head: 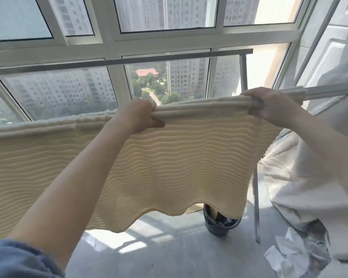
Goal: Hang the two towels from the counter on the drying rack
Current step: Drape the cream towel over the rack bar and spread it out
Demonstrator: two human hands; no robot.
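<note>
A cream towel (169, 167) with a wavy ribbed texture hangs over the near rail of the drying rack (325, 91), its lower edge well above the floor. My left hand (139, 115) grips the towel's top fold at the rail near the middle. My right hand (269, 105) grips the same fold at the towel's right end, where the bare rail continues to the right. To the left, more cream fabric (28, 157) drapes along the rail; I cannot tell whether it is the same towel or another one. The counter is out of view.
A second rack rail (119, 62) runs higher up, close to the large window (169, 17). A rack leg (256, 207) stands on the tiled floor (169, 257). A dark bucket (221, 223) sits below the towel. White cloth-covered objects (319, 187) fill the right side.
</note>
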